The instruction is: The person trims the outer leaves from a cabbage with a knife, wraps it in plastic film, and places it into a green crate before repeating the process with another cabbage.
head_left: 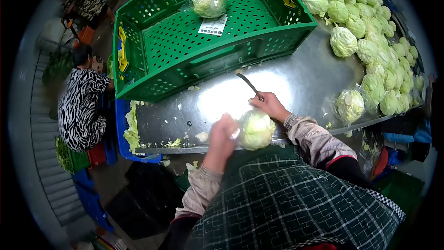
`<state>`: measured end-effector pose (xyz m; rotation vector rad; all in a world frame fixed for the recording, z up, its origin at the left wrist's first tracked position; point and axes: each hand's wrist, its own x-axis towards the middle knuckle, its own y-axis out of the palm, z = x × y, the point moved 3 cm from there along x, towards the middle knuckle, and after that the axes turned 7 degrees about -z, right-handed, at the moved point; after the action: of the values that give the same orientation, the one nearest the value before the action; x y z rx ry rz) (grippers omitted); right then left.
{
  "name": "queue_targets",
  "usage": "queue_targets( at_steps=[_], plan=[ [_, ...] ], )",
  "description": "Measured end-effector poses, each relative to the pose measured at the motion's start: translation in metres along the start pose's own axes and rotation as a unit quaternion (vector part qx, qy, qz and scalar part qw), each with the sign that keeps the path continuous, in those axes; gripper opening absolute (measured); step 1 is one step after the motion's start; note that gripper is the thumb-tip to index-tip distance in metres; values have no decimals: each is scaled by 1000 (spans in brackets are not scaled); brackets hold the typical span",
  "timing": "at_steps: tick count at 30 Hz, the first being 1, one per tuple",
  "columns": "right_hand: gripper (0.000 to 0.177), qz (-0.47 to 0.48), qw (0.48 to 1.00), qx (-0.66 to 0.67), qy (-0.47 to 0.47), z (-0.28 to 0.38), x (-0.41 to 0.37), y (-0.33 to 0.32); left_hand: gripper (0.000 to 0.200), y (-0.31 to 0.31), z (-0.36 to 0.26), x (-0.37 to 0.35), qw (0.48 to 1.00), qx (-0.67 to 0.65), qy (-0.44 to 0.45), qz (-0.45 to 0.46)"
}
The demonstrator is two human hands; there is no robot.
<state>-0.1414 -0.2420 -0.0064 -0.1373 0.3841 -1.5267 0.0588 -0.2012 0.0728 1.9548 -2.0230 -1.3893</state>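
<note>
A pale green cabbage [257,129] is at the table's near edge, against the front of my checked apron. My right hand [273,107] is closed round the handle of a curved knife [249,86], its blade pointing up and left, while the hand rests at the cabbage's upper right. Blurred by motion, my left hand [223,134] is closed like a fist just left of the cabbage. Something small and white shows at its fingers; I cannot tell what it is.
Beyond my hands, a green crate [185,67] holds one plastic-wrapped cabbage [209,3] and a printed label [213,25]. Many cabbages [365,23] are heaped at the right, near a bagged cabbage [350,105]. Leaf scraps litter the metal table [273,76]. A person [83,106] sits at far left.
</note>
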Motion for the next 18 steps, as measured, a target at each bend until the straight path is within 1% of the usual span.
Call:
queue_targets(
  at_steps=[2,3,4,5,6,7,8,10,11,12,14,15,16,17,18],
  plan=[
    [30,11,999,33,30,-4,-1,-5,30,16,1,-14,994,111,-3,-2],
    [29,12,997,64,47,-3,-6,-5,28,6,0,-10,988,141,57,4],
    [28,18,990,108,91,-3,-10,-9,27,-3,0,-6,978,171,117,6],
    [27,24,978,155,135,14,-16,-16,26,-5,-3,-7,996,65,47,-25],
    [27,29,962,204,178,25,-21,-19,29,-8,-9,-13,999,33,21,-30],
    [24,-25,936,295,189,25,-20,-24,32,-11,-14,-18,999,1,-5,-37],
    [22,-57,901,381,202,38,-25,-37,35,-25,-30,-23,998,-39,53,-12],
    [21,-56,883,437,164,44,-30,-57,40,-60,-72,-34,978,-112,169,39],
    [22,-55,900,401,163,52,-32,-54,37,-64,-85,-30,980,-123,155,-5],
    [22,-72,892,410,175,57,-31,-51,34,-65,-94,-28,979,-135,144,-50],
    [23,-106,873,432,201,67,-32,-41,34,-51,-98,-56,973,-125,190,-41],
    [22,-63,885,432,163,79,-39,-38,34,-34,-105,-65,969,-120,214,-31],
    [22,-65,899,408,143,82,-35,-40,34,-2,-120,-82,939,-10,328,101],
    [22,-63,913,381,130,83,-31,-43,35,-15,-123,-73,960,1,281,16],
    [22,-61,928,354,104,86,-23,-46,35,-29,-130,-58,969,13,239,-59]
  ],
)
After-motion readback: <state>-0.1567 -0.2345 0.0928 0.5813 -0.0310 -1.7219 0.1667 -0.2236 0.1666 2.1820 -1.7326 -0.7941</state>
